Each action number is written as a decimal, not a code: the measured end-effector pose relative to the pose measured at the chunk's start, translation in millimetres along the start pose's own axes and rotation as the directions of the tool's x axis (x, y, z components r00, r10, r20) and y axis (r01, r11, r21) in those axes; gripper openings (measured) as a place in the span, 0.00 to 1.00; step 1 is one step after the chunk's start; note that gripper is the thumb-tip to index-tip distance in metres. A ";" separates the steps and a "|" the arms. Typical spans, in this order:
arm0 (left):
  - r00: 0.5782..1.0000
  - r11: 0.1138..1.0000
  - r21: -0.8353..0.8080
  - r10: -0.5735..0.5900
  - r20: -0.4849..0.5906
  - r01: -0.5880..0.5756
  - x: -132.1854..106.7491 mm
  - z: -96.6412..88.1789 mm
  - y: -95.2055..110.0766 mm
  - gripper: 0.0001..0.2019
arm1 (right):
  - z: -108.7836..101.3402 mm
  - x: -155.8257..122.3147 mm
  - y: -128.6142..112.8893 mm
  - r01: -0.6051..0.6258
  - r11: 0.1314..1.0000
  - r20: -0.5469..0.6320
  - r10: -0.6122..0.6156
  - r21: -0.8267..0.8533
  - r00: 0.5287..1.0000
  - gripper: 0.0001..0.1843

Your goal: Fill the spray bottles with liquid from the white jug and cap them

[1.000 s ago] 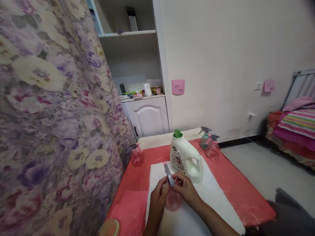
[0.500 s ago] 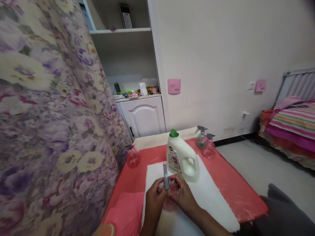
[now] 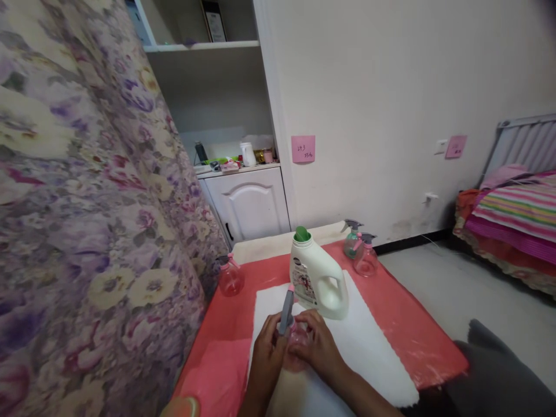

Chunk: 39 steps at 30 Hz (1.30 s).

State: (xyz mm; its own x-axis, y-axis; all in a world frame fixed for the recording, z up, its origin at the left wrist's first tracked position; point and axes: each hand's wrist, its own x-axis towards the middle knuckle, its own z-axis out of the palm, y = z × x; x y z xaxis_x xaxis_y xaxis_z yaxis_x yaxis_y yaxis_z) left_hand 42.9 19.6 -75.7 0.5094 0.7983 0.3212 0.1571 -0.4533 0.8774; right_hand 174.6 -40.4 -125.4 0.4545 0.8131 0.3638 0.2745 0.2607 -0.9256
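Low over the white towel (image 3: 365, 353), a clear pink spray bottle (image 3: 297, 354) is between my two hands. Its grey spray head (image 3: 286, 310) has a pink nozzle tip that points away from me. My left hand (image 3: 266, 353) is closed around the spray head and collar from the left. The fingers of my right hand (image 3: 319, 341) curl round the bottle's body on the right. Just beyond them stands a large cream detergent jug (image 3: 321, 278) with a handle. A green piece (image 3: 301, 234) sits in its open mouth.
Another pink spray bottle (image 3: 231, 278) stands at the table's left edge. A pink (image 3: 365, 260) and a green spray bottle (image 3: 351, 242) stand at the back right. The red table cover (image 3: 403, 315) lies under the towel. A floral curtain (image 3: 108, 231) hangs close on the left.
The spray head has turned, its grey back now leaning toward the left. My right fingers have shifted lower onto the bottle's body. The whole view has moved slightly.
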 end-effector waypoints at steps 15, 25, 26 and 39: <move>0.997 0.997 -0.023 -0.074 -0.005 0.073 1.2 0.1 2.3 0.16 | -1.9 1.8 0.6 -0.023 1.000 0.026 0.022 0.012 0.999 0.29; 0.991 0.981 -0.143 -0.130 -0.002 0.129 1.6 2.9 2.2 0.17 | -1.7 2.0 -2.6 -0.045 0.999 0.012 0.045 0.020 0.999 0.28; 0.990 0.980 -0.146 -0.138 -0.003 0.136 1.0 3.3 0.9 0.18 | -1.9 2.0 -3.5 -0.044 0.999 0.013 0.043 0.023 0.999 0.28; 0.980 0.970 -0.159 -0.193 -0.036 0.185 0.9 4.9 -2.8 0.21 | -2.8 1.6 -2.0 -0.061 0.997 0.019 0.061 0.036 0.998 0.29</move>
State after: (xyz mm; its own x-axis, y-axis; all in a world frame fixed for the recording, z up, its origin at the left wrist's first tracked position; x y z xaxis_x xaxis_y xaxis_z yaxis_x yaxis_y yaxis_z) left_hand 47.1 19.7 -79.6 0.4385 0.8847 0.1582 0.1119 -0.2283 0.9671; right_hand 177.1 -41.1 -122.7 0.4539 0.8373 0.3048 0.2154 0.2288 -0.9493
